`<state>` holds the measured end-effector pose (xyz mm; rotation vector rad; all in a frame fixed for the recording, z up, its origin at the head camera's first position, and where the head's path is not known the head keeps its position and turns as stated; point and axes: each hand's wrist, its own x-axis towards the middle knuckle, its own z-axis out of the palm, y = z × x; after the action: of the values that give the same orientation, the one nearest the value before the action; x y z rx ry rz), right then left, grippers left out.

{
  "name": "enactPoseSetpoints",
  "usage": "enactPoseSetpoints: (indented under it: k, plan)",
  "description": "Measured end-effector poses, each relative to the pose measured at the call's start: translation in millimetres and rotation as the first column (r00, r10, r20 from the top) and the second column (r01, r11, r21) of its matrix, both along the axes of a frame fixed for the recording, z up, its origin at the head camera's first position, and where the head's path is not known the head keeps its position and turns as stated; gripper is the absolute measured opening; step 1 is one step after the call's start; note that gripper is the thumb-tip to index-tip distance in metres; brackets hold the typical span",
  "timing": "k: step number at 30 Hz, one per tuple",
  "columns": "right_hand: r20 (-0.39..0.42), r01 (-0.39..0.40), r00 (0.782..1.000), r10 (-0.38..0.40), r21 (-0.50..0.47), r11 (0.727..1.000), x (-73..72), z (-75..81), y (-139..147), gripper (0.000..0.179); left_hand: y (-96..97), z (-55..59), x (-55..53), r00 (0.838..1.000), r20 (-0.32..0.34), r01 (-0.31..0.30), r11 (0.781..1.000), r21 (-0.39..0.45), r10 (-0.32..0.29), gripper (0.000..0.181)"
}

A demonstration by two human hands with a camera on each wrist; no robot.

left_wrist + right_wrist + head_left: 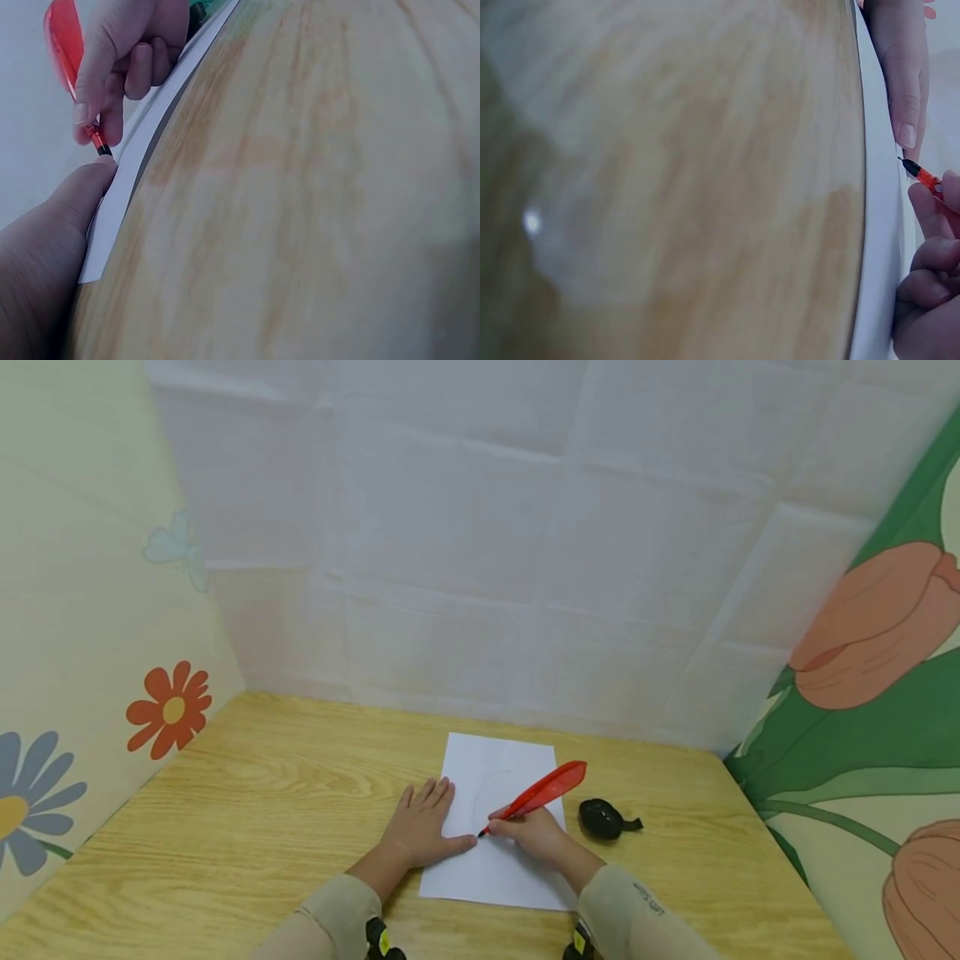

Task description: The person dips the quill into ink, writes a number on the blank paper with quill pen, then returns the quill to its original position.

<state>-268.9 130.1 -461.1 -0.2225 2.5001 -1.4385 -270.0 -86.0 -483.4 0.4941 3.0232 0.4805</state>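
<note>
A white sheet of paper (487, 881) lies on the wooden table, with a thin curved line drawn on it. My right hand (542, 838) grips a red feather pen (546, 790) near its black tip, which is at the paper around the lower end of that line. Flat along the sheet's left side rests my left hand (422, 831), fingers spread and thumb stretched toward the pen tip. In the left wrist view, the left thumb (64, 214) is close beside the tip. The right wrist view shows the right hand's curled fingers (922, 289) below the pen.
Right of the paper lies a rounded, shiny black object (602, 819) with a short neck. The wooden table (262, 827) extends to both sides. A creased white sheet (465, 543) hangs behind it, and flower-printed panels (90, 610) stand left and right.
</note>
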Motion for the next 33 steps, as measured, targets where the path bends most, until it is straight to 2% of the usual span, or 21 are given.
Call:
enactPoseSetpoints:
  k: [17, 33]
  plan:
    - [0.021, -0.007, 1.000, 0.007, 0.004, 1.000, 3.3, -1.3, 4, 0.025, -0.9, -2.9, -2.0, 1.000, 0.001, 0.000, 1.000, 0.003, 0.000, 0.101]
    - [0.004, -0.009, 1.000, 0.009, 0.006, 1.000, 11.0, -3.7, 10, 0.024, -1.1, 1.6, 2.3, 1.000, -0.011, 0.010, 1.000, 0.019, -0.010, 0.103]
